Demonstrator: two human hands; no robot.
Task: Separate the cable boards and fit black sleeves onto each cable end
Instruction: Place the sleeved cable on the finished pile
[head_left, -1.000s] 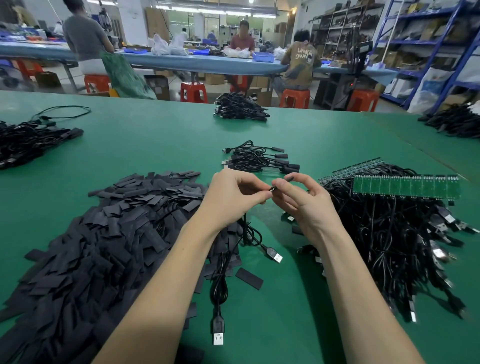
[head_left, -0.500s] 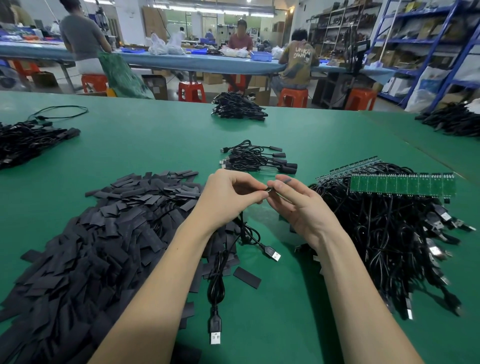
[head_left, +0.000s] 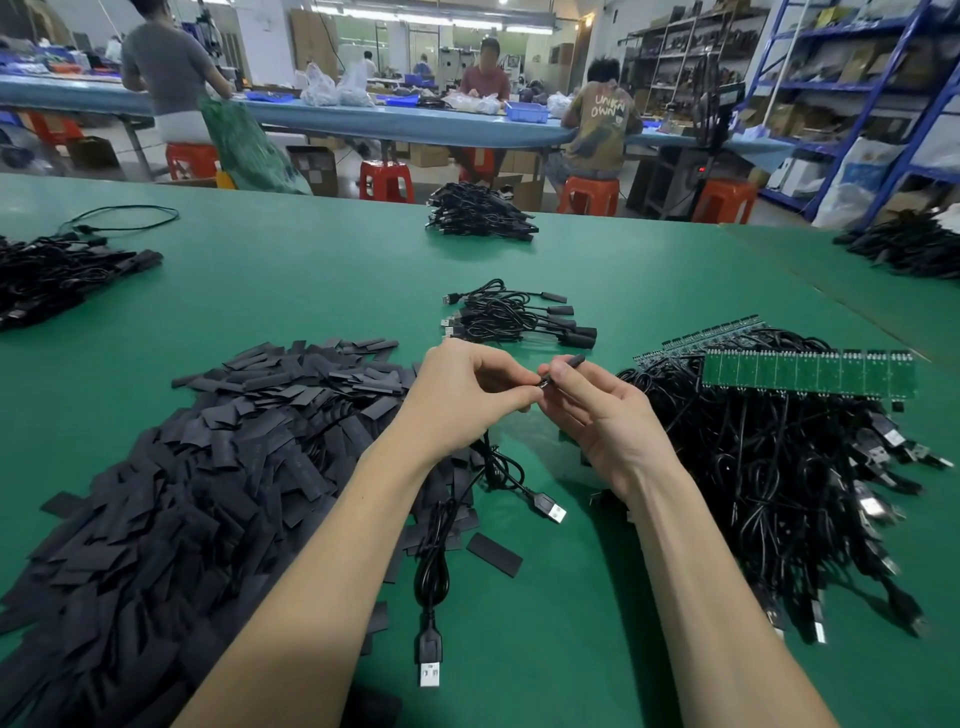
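Both hands met above the desk (head_left: 311, 291): left hand (head_left: 462, 400) pinched a cable end (head_left: 543, 384), right hand (head_left: 597, 415) pinched a black sleeve (head_left: 571, 360) against it. Sleeve pile (head_left: 208, 467) lay left of the hands, cable boards (head_left: 805, 371) right.

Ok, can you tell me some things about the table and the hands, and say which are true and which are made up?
1. Both hands meet above the green table. True: the left hand and right hand pinch one small cable end together.
2. The pile of black sleeves lies on the person's right. False: it lies on the left.
3. A strip of green boards rests on the cable heap. True.
4. The right hand holds scissors. False: it holds a black sleeve.
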